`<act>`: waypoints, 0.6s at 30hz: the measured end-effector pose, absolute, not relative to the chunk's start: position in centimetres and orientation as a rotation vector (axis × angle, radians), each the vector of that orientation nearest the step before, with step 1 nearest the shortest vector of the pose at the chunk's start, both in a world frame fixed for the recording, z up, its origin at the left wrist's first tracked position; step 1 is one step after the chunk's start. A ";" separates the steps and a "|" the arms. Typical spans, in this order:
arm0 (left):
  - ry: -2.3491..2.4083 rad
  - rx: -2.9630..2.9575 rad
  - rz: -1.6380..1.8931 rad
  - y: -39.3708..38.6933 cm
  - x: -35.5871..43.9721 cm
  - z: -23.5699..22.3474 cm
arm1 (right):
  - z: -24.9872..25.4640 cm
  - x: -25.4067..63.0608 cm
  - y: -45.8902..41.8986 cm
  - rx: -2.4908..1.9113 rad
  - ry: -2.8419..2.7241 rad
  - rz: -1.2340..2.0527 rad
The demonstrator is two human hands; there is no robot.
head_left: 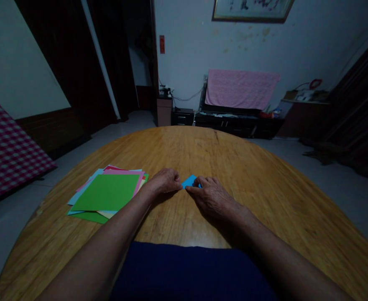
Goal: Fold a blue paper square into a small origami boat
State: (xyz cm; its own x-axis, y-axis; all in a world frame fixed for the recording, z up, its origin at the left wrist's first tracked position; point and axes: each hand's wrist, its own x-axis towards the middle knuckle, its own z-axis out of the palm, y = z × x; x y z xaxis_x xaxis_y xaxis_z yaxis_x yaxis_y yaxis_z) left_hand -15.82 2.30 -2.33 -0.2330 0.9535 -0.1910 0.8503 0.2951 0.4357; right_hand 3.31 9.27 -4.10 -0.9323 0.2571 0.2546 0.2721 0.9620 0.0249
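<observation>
Okay, biggest first: a round wooden counter [184,146] fills most of the view, with a warm brown top and a few worn marks near its far edge. Beyond the counter, against the wall, stands a low black cabinet [234,121], with a pink towel [242,90] draped over something on it; can't tell what is underneath. Also beyond the counter, high on the wall, a framed picture [253,10] is cut off by the top of the view. Left of the counter, a red-and-white checked cloth [8,150] sits tilted, low down. At the near edge of the counter is the person's dark blue clothing [190,271].

On the counter, left of centre, lies a loose stack of coloured paper [105,194], sheets slightly fanned, green on top, with pink, light blue and red showing underneath. Near the middle of the counter, just right of the stack, a small blue paper [190,182] lies flat between the hands; it looks folded, but the fingers hide part of it. The left hand [162,182] is curled, its fingertips [179,185] at the paper's left corner; can't tell if gripping or only touching. The right hand [212,196] is partly closed, pinching the paper's near edge.
</observation>
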 end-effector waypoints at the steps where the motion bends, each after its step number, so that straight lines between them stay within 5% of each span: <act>1: 2.133 1.610 0.334 2.3 -15.9 -2.3 | -4.1 3.3 9.3 -0.392 -2.859 -0.083; 10: 2.072 1.668 0.870 2.8 -13.7 -3.2 | -4.2 3.4 9.2 -0.384 -2.825 -0.028; 18: 2.013 1.764 0.743 3.0 -13.4 -4.6 | -5.1 4.2 11.6 -0.358 -2.709 0.363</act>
